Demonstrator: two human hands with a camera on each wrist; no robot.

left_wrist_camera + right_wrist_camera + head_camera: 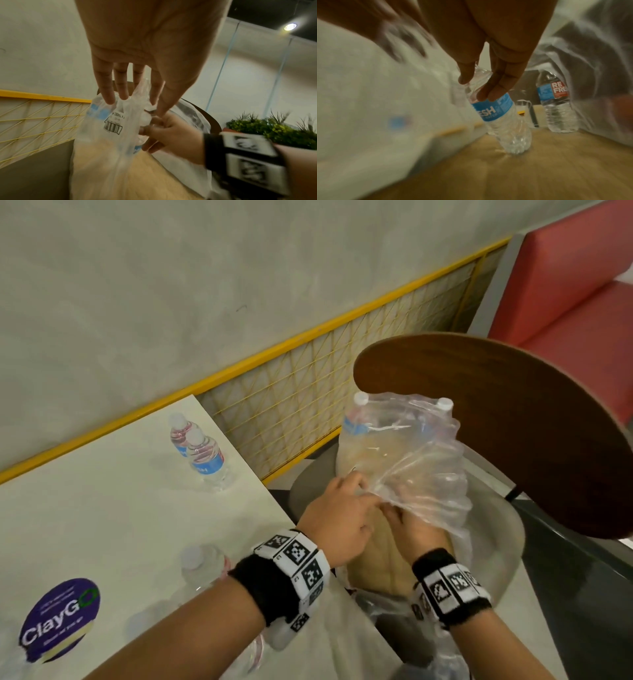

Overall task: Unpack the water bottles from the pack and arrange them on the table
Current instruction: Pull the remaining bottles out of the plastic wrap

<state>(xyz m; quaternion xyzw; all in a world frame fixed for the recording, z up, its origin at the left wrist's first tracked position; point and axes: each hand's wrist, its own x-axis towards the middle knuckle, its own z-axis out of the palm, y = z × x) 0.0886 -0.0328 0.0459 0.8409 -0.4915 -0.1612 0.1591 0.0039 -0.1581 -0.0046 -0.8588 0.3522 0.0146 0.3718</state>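
While the left hand (337, 518) pinches the torn plastic pack (416, 470) open beside it, the right hand (488, 75) reaches inside, fingertips closing around a tilted water bottle (501, 119), which next needs lifting clear toward the table (102, 508) leftward.

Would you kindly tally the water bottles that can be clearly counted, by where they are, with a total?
Bottles standing at the far end of the table: 2
Bottles inside the plastic pack: 2, one held in the grip of the right hand
Total: 4
Nearer bottles on the table are too blurred to count.
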